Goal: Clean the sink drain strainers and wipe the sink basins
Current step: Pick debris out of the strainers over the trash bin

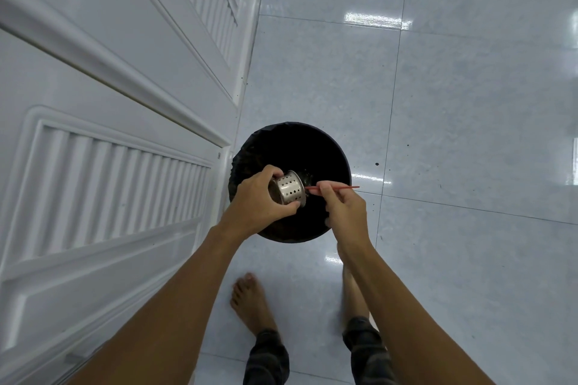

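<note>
My left hand [261, 200] grips a round metal drain strainer [289, 191] with rows of holes in its wall, tipped on its side so its mouth faces right. My right hand [342, 208] pinches a thin red stick [336, 187] whose left end reaches into the strainer's mouth. Both hands hover over a black bin [337, 159] lined with a dark bag, standing on the floor. Dark bits of debris cling to the strainer's rim. No sink is in view.
White louvred cabinet doors [119, 166] run along the left, touching the bin's side. Glossy pale floor tiles [453, 103] spread to the right, with a few dark specks near the bin. My bare feet [250, 303] stand just behind the bin.
</note>
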A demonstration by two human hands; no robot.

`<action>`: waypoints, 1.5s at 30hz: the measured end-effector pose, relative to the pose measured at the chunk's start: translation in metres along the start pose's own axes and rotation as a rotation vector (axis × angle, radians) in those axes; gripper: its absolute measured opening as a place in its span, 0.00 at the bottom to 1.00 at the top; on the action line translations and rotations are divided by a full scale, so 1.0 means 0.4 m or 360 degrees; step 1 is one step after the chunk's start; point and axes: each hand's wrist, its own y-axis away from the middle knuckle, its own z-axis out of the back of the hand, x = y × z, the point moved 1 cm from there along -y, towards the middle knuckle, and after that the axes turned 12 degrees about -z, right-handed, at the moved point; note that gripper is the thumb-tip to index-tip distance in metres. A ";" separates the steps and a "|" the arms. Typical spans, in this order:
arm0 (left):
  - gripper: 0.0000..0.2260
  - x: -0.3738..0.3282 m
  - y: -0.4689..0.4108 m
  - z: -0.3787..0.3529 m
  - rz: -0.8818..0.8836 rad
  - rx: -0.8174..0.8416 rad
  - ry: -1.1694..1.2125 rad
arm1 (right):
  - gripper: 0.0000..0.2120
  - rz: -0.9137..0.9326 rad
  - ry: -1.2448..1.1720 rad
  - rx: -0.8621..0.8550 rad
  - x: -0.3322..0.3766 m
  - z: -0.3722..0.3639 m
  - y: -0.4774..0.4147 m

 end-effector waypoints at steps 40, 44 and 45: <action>0.26 0.004 0.001 -0.014 0.0279 0.0016 0.0164 | 0.11 0.0125 0.0364 -0.0061 -0.031 0.017 -0.015; 0.32 0.018 0.000 -0.009 0.0284 -0.0071 0.0115 | 0.11 0.0145 0.0333 -0.0332 -0.007 0.032 -0.023; 0.34 0.023 0.001 -0.008 0.0266 -0.0105 0.0089 | 0.11 0.0160 0.0316 -0.0293 -0.001 0.032 -0.020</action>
